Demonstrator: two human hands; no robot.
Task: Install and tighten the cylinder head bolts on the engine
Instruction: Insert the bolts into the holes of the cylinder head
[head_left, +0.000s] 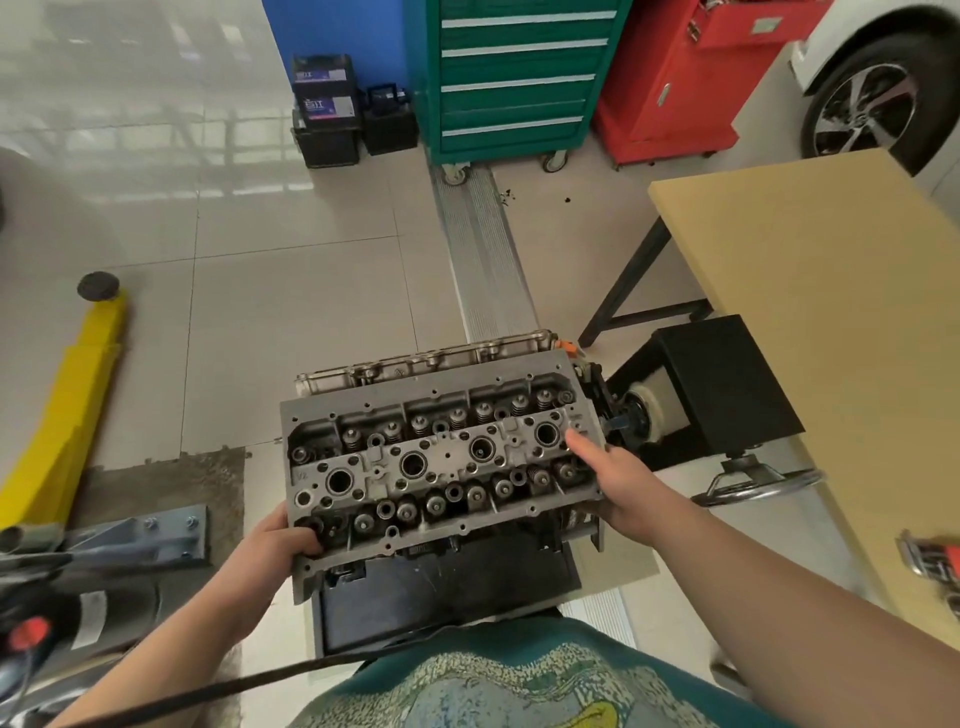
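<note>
1 grey metal cylinder head (441, 457) sits on the engine (447, 582) on a black stand, straight in front of the person and low in the head view. Its flat machined top shows 4 large round bores in a diagonal row, flanked by 2 rows of valve springs and small bolt holes. The left hand (270, 545) grips the near left corner, fingers curled over the edge into a recess. The right hand (618, 483) holds the right end, thumb stretched flat on the top face beside the last bore, remaining fingers hidden below. Nearby stand 1 tan-topped table (831, 312), 1 green drawer cabinet (519, 78), 1 red cabinet (691, 88), 1 yellow lift arm (67, 395), and a cluster of black batteries (327, 104).
</note>
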